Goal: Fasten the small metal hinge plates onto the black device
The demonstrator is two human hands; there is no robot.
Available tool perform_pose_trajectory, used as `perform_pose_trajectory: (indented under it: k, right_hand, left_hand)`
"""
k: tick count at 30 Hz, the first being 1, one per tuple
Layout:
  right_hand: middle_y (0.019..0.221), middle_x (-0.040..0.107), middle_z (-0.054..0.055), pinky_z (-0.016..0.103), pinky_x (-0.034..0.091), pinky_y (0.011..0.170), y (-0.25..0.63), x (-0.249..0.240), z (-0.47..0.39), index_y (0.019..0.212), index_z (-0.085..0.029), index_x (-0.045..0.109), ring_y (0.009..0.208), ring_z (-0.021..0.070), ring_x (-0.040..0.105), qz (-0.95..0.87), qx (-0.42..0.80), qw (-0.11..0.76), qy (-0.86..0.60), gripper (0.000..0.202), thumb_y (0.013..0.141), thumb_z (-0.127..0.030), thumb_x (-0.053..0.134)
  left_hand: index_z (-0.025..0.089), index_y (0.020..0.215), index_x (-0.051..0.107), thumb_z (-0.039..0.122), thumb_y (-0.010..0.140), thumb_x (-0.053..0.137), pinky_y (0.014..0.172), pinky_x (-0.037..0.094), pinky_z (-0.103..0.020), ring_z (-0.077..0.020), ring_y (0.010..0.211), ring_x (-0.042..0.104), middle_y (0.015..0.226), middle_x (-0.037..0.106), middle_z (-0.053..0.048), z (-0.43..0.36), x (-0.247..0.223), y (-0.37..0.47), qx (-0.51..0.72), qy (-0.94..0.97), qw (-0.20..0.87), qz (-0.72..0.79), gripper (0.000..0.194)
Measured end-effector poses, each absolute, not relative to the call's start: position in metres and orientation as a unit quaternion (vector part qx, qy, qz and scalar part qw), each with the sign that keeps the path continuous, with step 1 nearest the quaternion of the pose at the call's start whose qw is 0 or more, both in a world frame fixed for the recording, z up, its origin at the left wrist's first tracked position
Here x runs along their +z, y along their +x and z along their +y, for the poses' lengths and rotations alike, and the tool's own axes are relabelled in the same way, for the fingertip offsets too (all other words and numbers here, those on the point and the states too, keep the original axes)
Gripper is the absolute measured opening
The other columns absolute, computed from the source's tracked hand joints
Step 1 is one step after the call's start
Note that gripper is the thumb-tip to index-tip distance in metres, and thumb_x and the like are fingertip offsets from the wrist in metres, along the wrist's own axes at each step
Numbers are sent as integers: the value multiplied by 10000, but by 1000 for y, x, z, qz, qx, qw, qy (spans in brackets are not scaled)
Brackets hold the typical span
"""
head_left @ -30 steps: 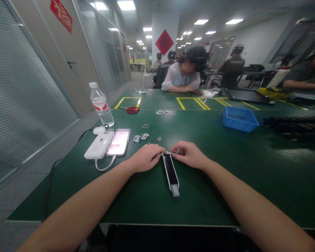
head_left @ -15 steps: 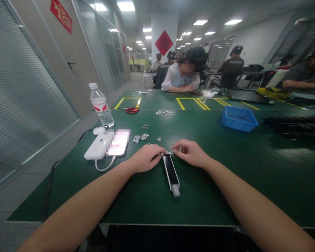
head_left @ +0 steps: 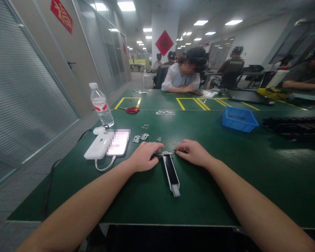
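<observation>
A narrow white-framed device with a black face point(head_left: 171, 169) lies on the green table, a grey piece point(head_left: 175, 190) at its near end. At its far end a thin metal rod runs crosswise. My left hand point(head_left: 146, 156) is at the rod's left side, thumb and fingers apart, its palm resting near the table. On the right side, my right hand point(head_left: 193, 152) pinches a small dark part at the rod's end, too small to name. Beyond the hands are small metal rings point(head_left: 159, 139) and two metal brackets point(head_left: 144, 137).
A water bottle point(head_left: 102, 106), white power bank point(head_left: 96, 147) and phone point(head_left: 118, 142) stand or lie at the left. Red-handled scissors point(head_left: 132, 110) lie farther back. A blue bin point(head_left: 239, 119) and black parts point(head_left: 296, 127) are at the right. A person point(head_left: 182, 75) sits opposite.
My left hand's fingers have lifted and spread from the device's far end. The right hand's fingertips have closed together at the rod's right end.
</observation>
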State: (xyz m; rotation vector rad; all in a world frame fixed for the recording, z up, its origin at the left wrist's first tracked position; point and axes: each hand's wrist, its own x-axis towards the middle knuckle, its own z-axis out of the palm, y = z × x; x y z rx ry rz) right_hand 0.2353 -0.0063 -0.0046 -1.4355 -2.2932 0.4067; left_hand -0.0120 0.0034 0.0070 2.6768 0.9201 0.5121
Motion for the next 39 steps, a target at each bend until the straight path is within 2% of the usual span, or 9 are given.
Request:
perform_pose_trajectory:
  k: [6,12,26,39]
  right_hand:
    - [810,605,40,264,427,670,236,-6,-5,839,-192,704,701,135,540,-821,151,201,-512,111,801,-219,604]
    - [813,593,36,263,415,659,235,-4,-5,886,-190,686,687,128,521,-824,165,200,-503,122,808,-208,595]
    - [786,566,19,253,402,642,232,-4,-6,794,-170,610,655,116,490,-812,190,204,-513,32,793,-146,591]
    - [784,554,16,253,403,648,233,-6,-6,793,-174,563,677,122,490,-830,184,216,-480,45,797,-129,570]
  left_hand:
    - [203,1132,498,82,733,416,881,375,-417,-223,1002,556,1033,630,-47,9,1,-12,198,902,102,369,425]
    - [194,1127,509,68,732,434,932,363,-435,-230,1089,516,1160,591,-64,10,-2,-11,203,897,84,384,422]
    - [211,1141,495,45,739,423,915,369,-417,-225,1092,505,1139,585,-59,11,-6,-12,184,923,93,325,441]
    - [204,1120,508,39,741,420,899,368,-402,-223,1080,508,1144,581,-59,10,-3,-11,167,928,93,319,423]
